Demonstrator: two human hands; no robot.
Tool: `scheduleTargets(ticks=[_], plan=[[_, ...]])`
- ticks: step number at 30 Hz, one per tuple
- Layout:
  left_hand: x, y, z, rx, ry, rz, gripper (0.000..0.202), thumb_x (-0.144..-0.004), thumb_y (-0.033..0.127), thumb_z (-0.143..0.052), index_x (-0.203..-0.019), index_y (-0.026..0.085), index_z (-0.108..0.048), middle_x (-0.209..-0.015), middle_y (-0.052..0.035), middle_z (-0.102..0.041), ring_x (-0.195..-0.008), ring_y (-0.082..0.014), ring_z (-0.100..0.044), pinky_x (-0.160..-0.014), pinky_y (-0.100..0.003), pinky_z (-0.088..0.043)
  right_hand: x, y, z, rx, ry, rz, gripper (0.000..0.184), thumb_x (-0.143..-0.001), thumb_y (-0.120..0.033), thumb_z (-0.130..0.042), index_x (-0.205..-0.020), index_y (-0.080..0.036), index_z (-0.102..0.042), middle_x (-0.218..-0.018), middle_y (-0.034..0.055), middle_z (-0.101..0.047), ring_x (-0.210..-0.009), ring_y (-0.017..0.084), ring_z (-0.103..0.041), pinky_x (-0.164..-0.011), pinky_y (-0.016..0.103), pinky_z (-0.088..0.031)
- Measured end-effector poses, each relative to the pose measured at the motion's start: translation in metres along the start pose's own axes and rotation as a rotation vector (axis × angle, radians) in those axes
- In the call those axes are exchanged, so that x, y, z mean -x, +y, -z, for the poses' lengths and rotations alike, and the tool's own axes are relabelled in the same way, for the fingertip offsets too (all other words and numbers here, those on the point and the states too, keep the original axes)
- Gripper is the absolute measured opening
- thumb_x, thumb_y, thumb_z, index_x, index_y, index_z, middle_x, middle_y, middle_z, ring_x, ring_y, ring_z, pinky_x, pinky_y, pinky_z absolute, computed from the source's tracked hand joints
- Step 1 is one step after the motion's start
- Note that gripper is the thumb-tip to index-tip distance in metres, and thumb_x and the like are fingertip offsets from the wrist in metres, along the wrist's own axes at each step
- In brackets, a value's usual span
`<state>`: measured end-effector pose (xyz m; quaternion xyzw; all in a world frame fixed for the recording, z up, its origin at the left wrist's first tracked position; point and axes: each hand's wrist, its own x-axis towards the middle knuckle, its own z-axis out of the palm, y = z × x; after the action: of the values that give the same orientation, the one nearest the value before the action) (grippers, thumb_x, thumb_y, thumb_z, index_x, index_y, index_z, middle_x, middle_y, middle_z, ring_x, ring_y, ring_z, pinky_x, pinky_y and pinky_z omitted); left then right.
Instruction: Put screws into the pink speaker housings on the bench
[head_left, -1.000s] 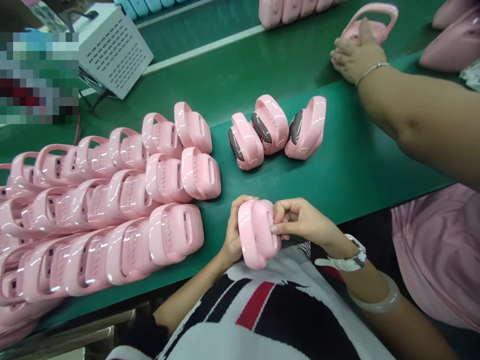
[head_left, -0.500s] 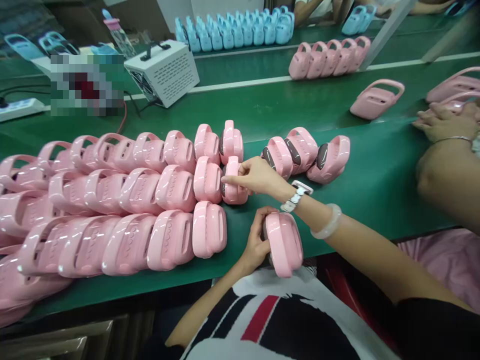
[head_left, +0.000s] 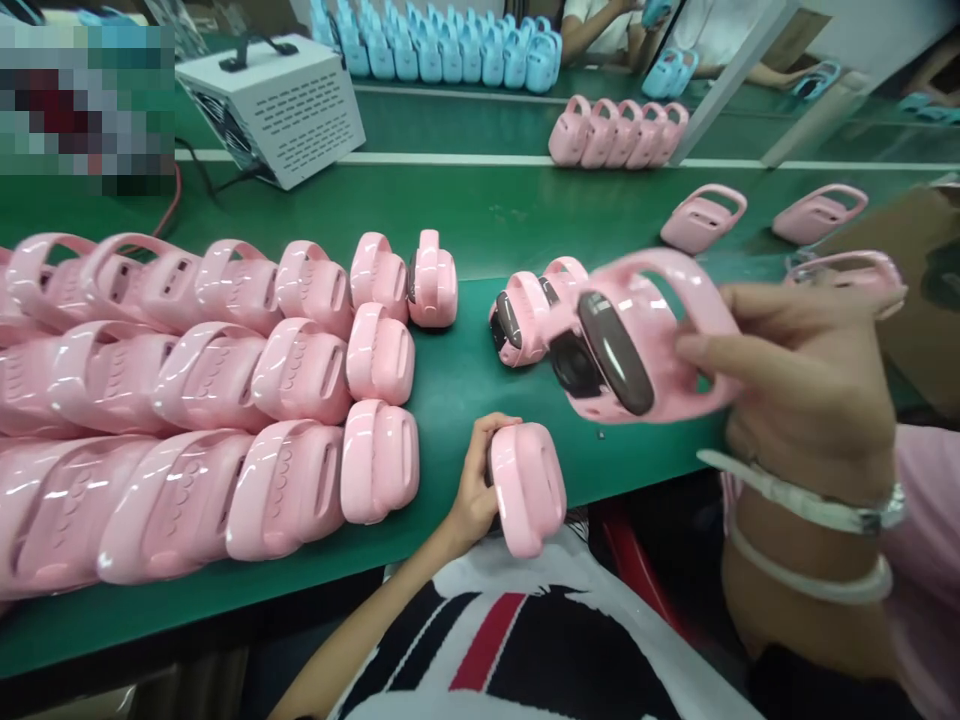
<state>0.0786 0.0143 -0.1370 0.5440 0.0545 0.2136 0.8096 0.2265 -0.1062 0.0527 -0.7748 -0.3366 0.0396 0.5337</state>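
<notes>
My left hand [head_left: 476,490] is wrapped round a pink device with a carry handle [head_left: 532,485], held upright near my body at the table edge. My right hand [head_left: 810,380] is raised to the right, its fingers pinching the handle of a second pink device [head_left: 660,320]. This one is tilted, showing a dark oval panel and a black round part on its front. Behind it on the green table stand two more of the same kind, the nearer one [head_left: 517,315] partly in view. Whether others are hidden there I cannot tell.
Rows of pink devices [head_left: 292,490] fill the table's left side. Further back are a white vented metal box [head_left: 277,105], a group of pink devices [head_left: 619,135] and blue ones [head_left: 450,50]. Single pink devices [head_left: 705,218] stand at the right, near a cardboard box [head_left: 915,280].
The pink device at the right end of the middle row has left its place. My right hand has swung right, now holding a pink device by its handle. My left hand keeps its hold.
</notes>
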Motion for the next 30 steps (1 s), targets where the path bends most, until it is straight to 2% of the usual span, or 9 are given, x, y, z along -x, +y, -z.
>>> scheduleTargets(ticks=[2, 6, 9, 13, 16, 19, 26, 28, 30], plan=[[0.000, -0.001, 0.001, -0.017, 0.007, -0.018, 0.054, -0.069, 0.046, -0.070, -0.116, 0.028, -0.051, -0.117, -0.0030, -0.051, -0.111, -0.0246, -0.048, -0.097, -0.036, -0.038, 0.023, 0.019, 0.006, 0.013, 0.043, -0.122, 0.022, -0.072, -0.021, -0.064, -0.053, -0.020, -0.053, -0.052, -0.0028, -0.046, -0.049, 0.011, -0.039, -0.044, 0.023, -0.027], [-0.002, -0.002, 0.003, -0.034, 0.031, -0.020, 0.057, -0.065, 0.047, -0.072, -0.115, 0.026, -0.055, -0.117, -0.0051, -0.056, -0.111, -0.0266, -0.051, -0.100, -0.039, -0.038, 0.061, 0.061, -0.016, 0.037, 0.032, -0.331, 0.024, -0.068, -0.027, -0.066, -0.052, -0.019, -0.050, -0.050, -0.0036, -0.043, -0.047, 0.010, -0.039, -0.043, 0.023, -0.028], [-0.002, -0.001, 0.004, -0.027, 0.059, -0.016, 0.059, -0.062, 0.047, -0.076, -0.113, 0.025, -0.057, -0.117, -0.0071, -0.059, -0.112, -0.0283, -0.053, -0.100, -0.041, -0.040, 0.076, 0.082, -0.027, -0.058, 0.014, -0.325, 0.023, -0.074, -0.034, -0.067, -0.061, -0.017, -0.060, -0.052, -0.0030, -0.048, -0.047, 0.010, -0.042, -0.044, 0.024, -0.033], [0.000, 0.003, 0.004, -0.050, 0.107, -0.029, 0.061, -0.061, 0.049, -0.078, -0.114, 0.026, -0.059, -0.118, -0.0079, -0.061, -0.114, -0.0304, -0.054, -0.100, -0.044, -0.041, 0.081, 0.111, -0.017, 0.021, 0.090, -0.249, 0.032, -0.092, -0.039, -0.048, -0.086, -0.017, -0.070, -0.064, 0.0013, -0.060, -0.046, 0.011, -0.047, -0.046, 0.026, -0.038], [-0.001, 0.010, 0.007, -0.188, 0.159, -0.047, 0.056, -0.063, 0.042, -0.079, -0.113, 0.026, -0.060, -0.118, -0.0072, -0.063, -0.113, -0.0293, -0.056, -0.099, -0.042, -0.042, 0.084, 0.140, -0.012, 0.140, 0.093, -0.231, 0.021, -0.082, -0.035, -0.062, -0.084, -0.018, -0.073, -0.075, 0.0034, -0.064, -0.047, 0.011, -0.046, -0.047, 0.027, -0.038], [-0.006, 0.020, 0.011, -0.387, 0.225, -0.055, 0.045, -0.071, 0.032, -0.073, -0.114, 0.025, -0.061, -0.118, -0.0062, -0.063, -0.110, -0.0257, -0.057, -0.096, -0.036, -0.042, 0.088, 0.161, -0.014, 0.194, 0.052, -0.219, 0.012, -0.075, -0.029, -0.068, -0.077, -0.020, -0.076, -0.072, 0.0028, -0.063, -0.052, 0.013, -0.049, -0.054, 0.029, -0.041], [-0.027, 0.033, 0.006, -0.585, 0.264, -0.012, 0.035, -0.077, 0.022, -0.058, -0.112, 0.026, -0.061, -0.114, -0.0006, -0.062, -0.104, -0.0190, -0.057, -0.089, -0.027, -0.044, 0.091, 0.174, -0.022, 0.127, 0.107, -0.208, 0.020, -0.081, -0.035, -0.062, -0.070, -0.021, -0.071, -0.075, 0.0070, -0.068, -0.071, 0.021, -0.062, -0.067, 0.032, -0.048], [-0.030, 0.034, 0.004, -0.611, 0.243, 0.007, 0.035, -0.078, 0.021, -0.057, -0.112, 0.026, -0.061, -0.114, 0.0000, -0.062, -0.104, -0.0184, -0.057, -0.089, -0.026, -0.044, 0.089, 0.172, -0.023, 0.059, 0.154, -0.251, 0.024, -0.082, -0.040, -0.063, -0.068, -0.020, -0.068, -0.071, 0.0069, -0.068, -0.065, 0.020, -0.061, -0.061, 0.030, -0.048], [-0.032, 0.035, 0.004, -0.636, 0.240, 0.024, 0.035, -0.078, 0.022, -0.056, -0.113, 0.025, -0.061, -0.115, -0.0006, -0.062, -0.106, -0.0192, -0.057, -0.091, -0.027, -0.044, 0.087, 0.165, -0.024, -0.040, 0.188, -0.322, 0.029, -0.083, -0.044, -0.062, -0.070, -0.018, -0.065, -0.065, 0.0051, -0.066, -0.048, 0.015, -0.055, -0.046, 0.027, -0.043]])
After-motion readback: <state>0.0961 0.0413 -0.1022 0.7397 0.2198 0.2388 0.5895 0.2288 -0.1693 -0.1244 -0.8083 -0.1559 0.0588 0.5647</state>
